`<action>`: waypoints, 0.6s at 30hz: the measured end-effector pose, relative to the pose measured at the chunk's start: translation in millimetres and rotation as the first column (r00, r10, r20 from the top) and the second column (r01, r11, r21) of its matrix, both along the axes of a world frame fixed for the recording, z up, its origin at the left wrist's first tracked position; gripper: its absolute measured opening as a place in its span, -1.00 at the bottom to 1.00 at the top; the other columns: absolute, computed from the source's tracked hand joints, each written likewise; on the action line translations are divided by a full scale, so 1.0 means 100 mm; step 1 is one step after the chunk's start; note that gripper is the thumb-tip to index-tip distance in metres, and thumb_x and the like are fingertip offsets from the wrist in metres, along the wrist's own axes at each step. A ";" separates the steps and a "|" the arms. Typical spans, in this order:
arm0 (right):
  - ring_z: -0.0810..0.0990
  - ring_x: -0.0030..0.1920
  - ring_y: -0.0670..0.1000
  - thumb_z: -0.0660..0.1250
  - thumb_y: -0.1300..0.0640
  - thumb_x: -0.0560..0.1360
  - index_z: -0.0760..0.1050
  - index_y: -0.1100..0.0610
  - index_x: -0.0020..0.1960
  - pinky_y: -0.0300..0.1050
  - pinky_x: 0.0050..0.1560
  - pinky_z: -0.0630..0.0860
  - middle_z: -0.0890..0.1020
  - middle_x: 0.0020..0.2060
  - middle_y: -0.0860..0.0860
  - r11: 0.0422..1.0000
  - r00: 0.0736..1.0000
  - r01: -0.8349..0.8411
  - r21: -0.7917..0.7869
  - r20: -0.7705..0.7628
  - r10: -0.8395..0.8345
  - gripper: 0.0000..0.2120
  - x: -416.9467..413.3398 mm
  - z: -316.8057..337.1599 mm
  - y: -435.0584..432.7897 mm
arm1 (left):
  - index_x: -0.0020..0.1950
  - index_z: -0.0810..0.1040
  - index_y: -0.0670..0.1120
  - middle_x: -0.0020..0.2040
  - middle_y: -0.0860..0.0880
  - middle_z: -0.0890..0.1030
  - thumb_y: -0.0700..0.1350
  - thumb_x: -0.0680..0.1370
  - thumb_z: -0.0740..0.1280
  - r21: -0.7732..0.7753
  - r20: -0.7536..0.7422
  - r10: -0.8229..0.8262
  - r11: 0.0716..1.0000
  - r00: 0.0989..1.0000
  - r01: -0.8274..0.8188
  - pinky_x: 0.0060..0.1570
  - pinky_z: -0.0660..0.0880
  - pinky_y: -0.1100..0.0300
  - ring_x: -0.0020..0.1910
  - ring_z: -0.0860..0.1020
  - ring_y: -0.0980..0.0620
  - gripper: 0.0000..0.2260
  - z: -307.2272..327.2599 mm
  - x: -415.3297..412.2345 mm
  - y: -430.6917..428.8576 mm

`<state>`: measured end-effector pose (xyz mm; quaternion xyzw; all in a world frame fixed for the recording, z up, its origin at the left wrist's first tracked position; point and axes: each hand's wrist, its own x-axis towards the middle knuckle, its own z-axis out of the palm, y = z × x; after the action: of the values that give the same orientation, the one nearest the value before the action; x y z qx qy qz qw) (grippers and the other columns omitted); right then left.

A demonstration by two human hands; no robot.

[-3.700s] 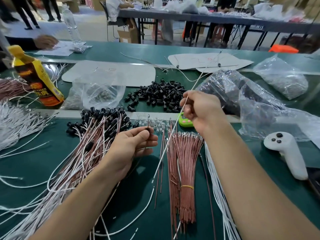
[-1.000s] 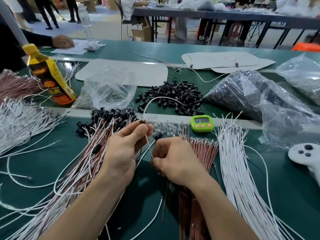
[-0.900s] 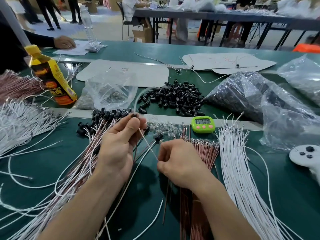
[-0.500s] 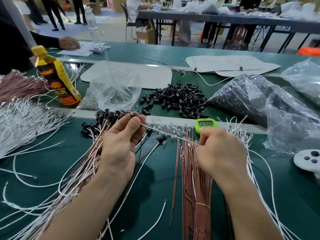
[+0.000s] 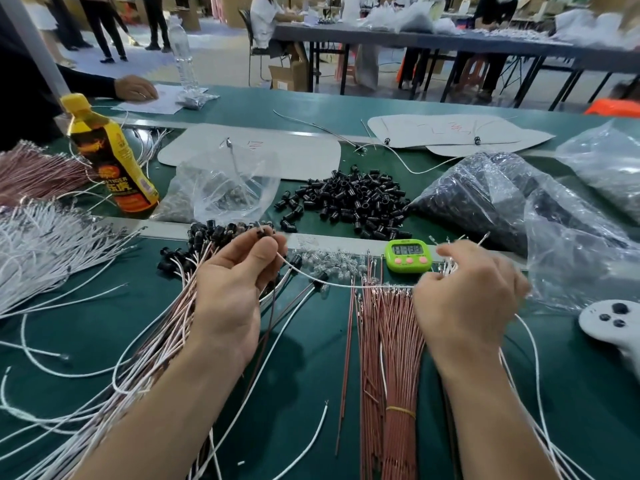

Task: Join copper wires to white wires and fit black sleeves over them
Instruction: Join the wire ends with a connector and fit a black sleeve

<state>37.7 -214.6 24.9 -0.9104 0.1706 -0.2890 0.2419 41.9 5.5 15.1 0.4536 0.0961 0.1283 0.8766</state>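
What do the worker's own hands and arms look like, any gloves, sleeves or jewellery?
Both hands are bare: the left hand and right hand have no gloves, and no rings show. Both forearms are uncovered as far as the frame's bottom edge, with no sleeve, watch or bracelet in view. The nails look short and unpainted.

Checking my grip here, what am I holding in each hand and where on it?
One white wire spans both: left hand pinches its sleeved end, right hand grips further along.

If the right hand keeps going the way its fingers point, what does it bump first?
Probably the green digital timer, just beyond the right hand; its fingers are blurred and depth is unclear.
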 end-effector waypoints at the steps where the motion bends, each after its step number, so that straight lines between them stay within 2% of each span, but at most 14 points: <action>1: 0.58 0.11 0.05 0.43 0.38 0.40 0.67 0.13 0.24 -0.23 0.29 0.37 0.71 0.09 0.10 0.990 0.989 -0.126 0.067 0.082 0.120 -0.57 -0.02 0.00 0.06 | -0.18 0.76 -0.05 -0.13 -0.06 0.75 -0.15 0.33 0.49 0.023 -0.003 -0.016 1.000 1.000 0.016 -0.12 0.61 0.30 -0.10 0.72 0.05 -0.90 -0.01 -0.02 -0.02; 2: 0.60 0.07 -0.08 0.44 0.39 0.42 0.61 0.11 0.34 -0.39 0.24 0.43 0.70 0.13 0.05 0.950 0.959 -0.274 0.148 0.117 0.258 -0.49 -0.05 -0.01 0.15 | -0.17 0.76 -0.05 -0.13 -0.07 0.75 -0.16 0.33 0.50 0.038 -0.009 -0.035 0.999 0.999 0.036 -0.12 0.61 0.30 -0.10 0.72 0.05 -0.89 -0.02 -0.03 -0.06; 4: 0.63 -0.06 -0.30 0.49 0.29 0.46 0.51 -0.06 0.44 -0.49 0.03 0.53 0.69 0.06 -0.17 0.801 0.860 -0.502 0.326 0.090 0.502 -0.40 -0.09 -0.05 0.37 | -0.17 0.77 -0.05 -0.13 -0.08 0.75 -0.17 0.33 0.49 0.075 -0.027 -0.085 0.993 0.996 0.086 -0.13 0.60 0.32 -0.11 0.72 0.07 -0.88 -0.05 -0.05 -0.13; 6: 0.67 -0.09 -0.32 0.55 0.16 0.48 0.49 -0.18 0.40 -0.46 -0.02 0.55 0.72 -0.11 -0.25 0.669 0.767 -0.593 0.448 0.061 0.639 -0.43 -0.13 -0.11 0.57 | -0.17 0.77 -0.05 -0.13 -0.09 0.75 -0.19 0.32 0.48 0.089 -0.040 -0.137 0.986 0.990 0.140 -0.15 0.61 0.30 -0.14 0.72 0.07 -0.87 -0.07 -0.08 -0.19; 7: 0.69 -0.12 -0.27 0.56 0.12 0.48 0.52 -0.19 0.35 -0.39 -0.03 0.59 0.73 -0.17 -0.22 0.644 0.747 -0.608 0.465 0.058 0.663 -0.49 -0.14 -0.15 0.64 | -0.18 0.77 -0.06 -0.14 -0.11 0.75 -0.19 0.30 0.48 0.089 -0.041 -0.153 0.984 0.987 0.156 -0.15 0.61 0.28 -0.15 0.72 0.06 -0.86 -0.08 -0.09 -0.22; 9: 0.70 -0.20 -0.19 0.56 0.09 0.48 0.55 -0.21 0.26 -0.28 -0.09 0.62 0.73 -0.23 -0.15 0.649 0.745 -0.612 0.452 0.054 0.665 -0.58 -0.12 -0.19 0.69 | -0.18 0.77 -0.07 -0.14 -0.13 0.75 -0.19 0.28 0.49 0.098 -0.036 -0.167 0.981 0.985 0.169 -0.15 0.62 0.25 -0.16 0.72 0.03 -0.85 -0.08 -0.10 -0.22; 10: 0.70 -0.22 -0.19 0.56 0.10 0.49 0.56 -0.23 0.23 -0.30 -0.13 0.60 0.73 -0.25 -0.15 0.657 0.749 -0.611 0.442 0.054 0.660 -0.60 -0.11 -0.21 0.69 | -0.17 0.77 -0.08 -0.13 -0.14 0.75 -0.20 0.28 0.50 0.100 -0.035 -0.167 0.981 0.985 0.169 -0.16 0.62 0.26 -0.16 0.72 0.03 -0.85 -0.08 -0.09 -0.22; 12: 0.68 -0.24 -0.23 0.54 0.15 0.49 0.62 -0.22 0.21 -0.40 -0.20 0.53 0.73 -0.25 -0.20 0.652 0.752 -0.600 0.463 0.049 0.657 -0.62 -0.09 -0.24 0.66 | -0.14 0.75 -0.13 -0.12 -0.17 0.74 -0.22 0.28 0.51 0.095 -0.040 -0.153 0.983 0.987 0.156 -0.16 0.62 0.26 -0.16 0.71 0.01 -0.83 -0.10 -0.09 -0.21; 14: 0.67 -0.24 -0.31 0.53 0.18 0.49 0.69 -0.13 0.18 -0.48 -0.20 0.48 0.71 -0.27 -0.32 0.646 0.755 -0.579 0.497 0.026 0.656 -0.67 -0.07 -0.25 0.62 | -0.09 0.72 -0.18 -0.11 -0.19 0.74 -0.23 0.29 0.50 0.100 -0.053 -0.140 0.984 0.989 0.145 -0.11 0.65 0.21 -0.16 0.70 -0.01 -0.79 -0.12 -0.09 -0.24; 16: 0.65 -0.23 -0.36 0.54 0.19 0.48 0.72 -0.10 0.09 -0.51 -0.20 0.48 0.63 -0.34 -0.45 0.684 0.769 -0.563 0.464 -0.008 0.639 -0.75 -0.06 -0.26 0.57 | -0.12 0.74 -0.15 -0.11 -0.17 0.74 -0.21 0.29 0.51 0.093 -0.057 -0.135 0.986 0.989 0.140 -0.05 0.66 0.18 -0.16 0.70 -0.01 -0.82 -0.13 -0.10 -0.27; 18: 0.65 -0.23 -0.31 0.54 0.17 0.46 0.70 -0.14 0.00 -0.45 -0.19 0.51 0.64 -0.36 -0.40 0.726 0.776 -0.558 0.403 -0.058 0.628 -0.78 -0.04 -0.26 0.52 | -0.17 0.76 -0.08 -0.13 -0.11 0.75 -0.17 0.29 0.51 0.091 -0.043 -0.115 0.989 0.992 0.119 -0.10 0.64 0.25 -0.16 0.70 0.05 -0.85 -0.10 -0.10 -0.25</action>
<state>33.5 -162.5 -0.8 -0.8788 -0.0581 -0.0710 0.4683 31.7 -19.4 5.1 0.5014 0.0798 0.0725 0.8585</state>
